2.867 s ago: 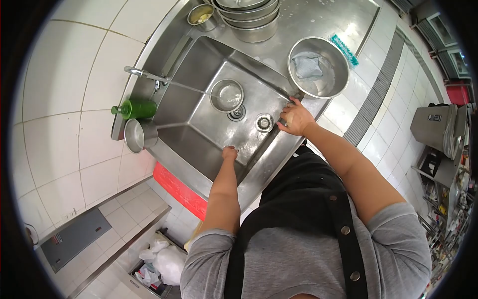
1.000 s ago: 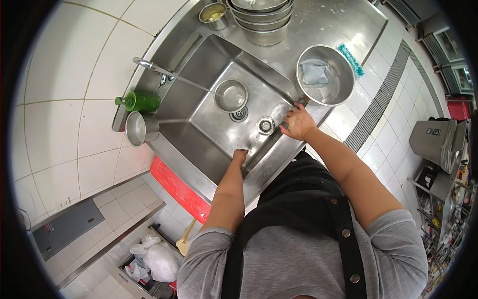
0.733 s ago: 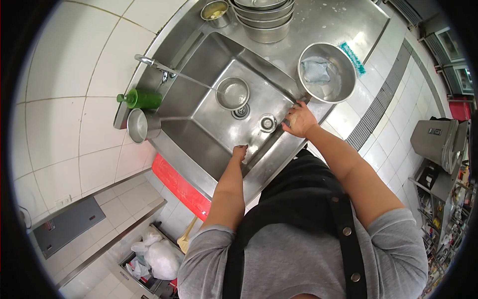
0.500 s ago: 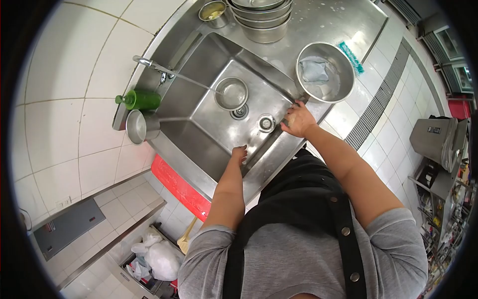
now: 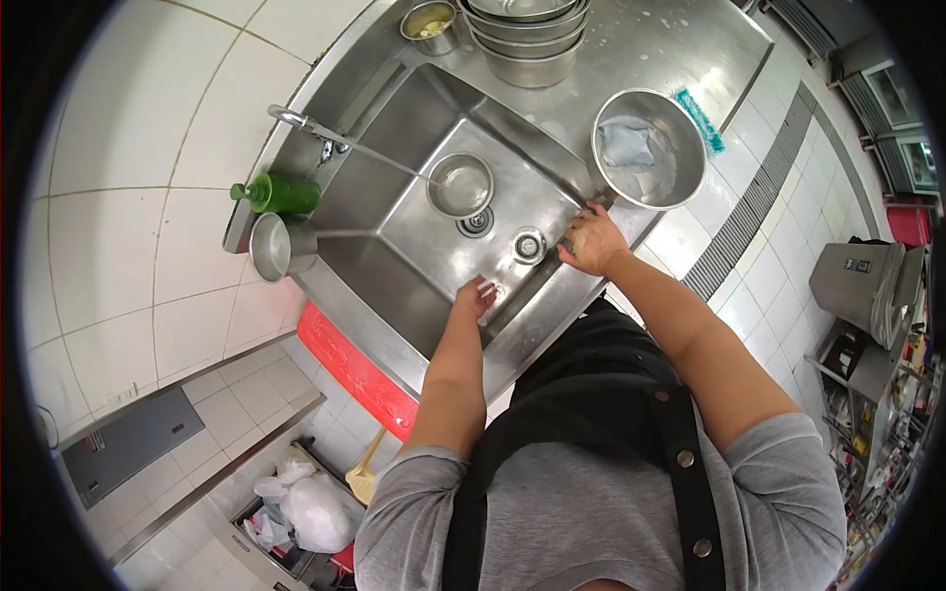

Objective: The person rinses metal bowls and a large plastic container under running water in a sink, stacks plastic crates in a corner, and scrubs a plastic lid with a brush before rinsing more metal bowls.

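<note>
My left hand (image 5: 476, 295) hangs inside the steel sink (image 5: 394, 286), fingers loosely curled and apart, holding nothing. My right hand (image 5: 594, 242) rests on the sink's near rim with its thumb and fingers spread. A round metal bowl (image 5: 460, 186) stands on the sink floor beside the drain (image 5: 477, 223), and a stream of water from the faucet (image 5: 288, 115) runs into it. Between the bowl and my hands sits a small round metal strainer (image 5: 529, 245). Just beyond my right hand, a large metal basin (image 5: 680, 175) holds a pale cloth (image 5: 626, 143).
A teal brush (image 5: 702, 122) lies against the large basin. Stacked metal bowls (image 5: 532, 67) and a small metal cup (image 5: 431, 28) with yellowish pieces stand on the counter. Along the wall edge are a green pump bottle (image 5: 281, 193) and a tilted metal cup (image 5: 283, 246).
My left hand has turned slightly and risen a little, its fingers loosening. My right hand stays at the rim. The water keeps running, and the view has shifted slightly.
</note>
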Motion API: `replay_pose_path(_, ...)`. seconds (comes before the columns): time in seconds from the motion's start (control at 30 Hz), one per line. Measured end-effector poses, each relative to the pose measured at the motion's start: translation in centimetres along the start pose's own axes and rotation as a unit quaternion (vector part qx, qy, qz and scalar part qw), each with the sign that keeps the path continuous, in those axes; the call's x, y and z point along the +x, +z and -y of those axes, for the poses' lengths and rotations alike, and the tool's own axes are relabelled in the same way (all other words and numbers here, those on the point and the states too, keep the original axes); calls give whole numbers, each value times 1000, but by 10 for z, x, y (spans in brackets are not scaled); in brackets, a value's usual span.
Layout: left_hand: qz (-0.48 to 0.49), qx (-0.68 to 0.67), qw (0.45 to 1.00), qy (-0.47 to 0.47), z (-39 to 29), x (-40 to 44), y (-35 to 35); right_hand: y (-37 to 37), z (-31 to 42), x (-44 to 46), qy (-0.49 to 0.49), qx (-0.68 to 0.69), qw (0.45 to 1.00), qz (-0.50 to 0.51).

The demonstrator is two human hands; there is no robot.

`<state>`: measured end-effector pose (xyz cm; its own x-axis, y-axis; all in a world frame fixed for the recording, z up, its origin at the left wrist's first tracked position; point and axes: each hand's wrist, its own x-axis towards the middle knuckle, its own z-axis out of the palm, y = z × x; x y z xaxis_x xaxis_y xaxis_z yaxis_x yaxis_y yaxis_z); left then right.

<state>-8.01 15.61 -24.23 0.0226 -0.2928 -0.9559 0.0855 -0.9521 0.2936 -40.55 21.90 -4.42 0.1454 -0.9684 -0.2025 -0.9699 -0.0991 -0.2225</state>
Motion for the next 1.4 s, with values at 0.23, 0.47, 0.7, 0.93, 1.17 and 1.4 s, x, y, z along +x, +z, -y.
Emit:
replay_pose_path(0.23, -238, 62, 820, 517, -185, 10, -11, 1, -2, -1, -10, 8, 1000, -14)
replay_pose_path(0.47, -363, 278, 611, 646, -337, -94, -22, 2, -2, 1, -10, 1, 1000, -15)
replay_pose_path(0.7, -361, 393, 609, 586, -373, -99, -29, 5, -5, 1, -16, 8, 999, -44)
replay_pose_path(0.93, -342, 405, 639, 558, -381, -88, -33, 0, -4, 1, -19, 4, 999, -39)
replay_pose_path(1.17, -192, 290, 739, 577, -369, -85, -35, -2, -5, 0, -19, 21, 999, -28)
replay_pose_path(1.4, -262, 52, 724, 636, -257, -58, 51, 2, -5, 0, -19, 28, 999, -23)
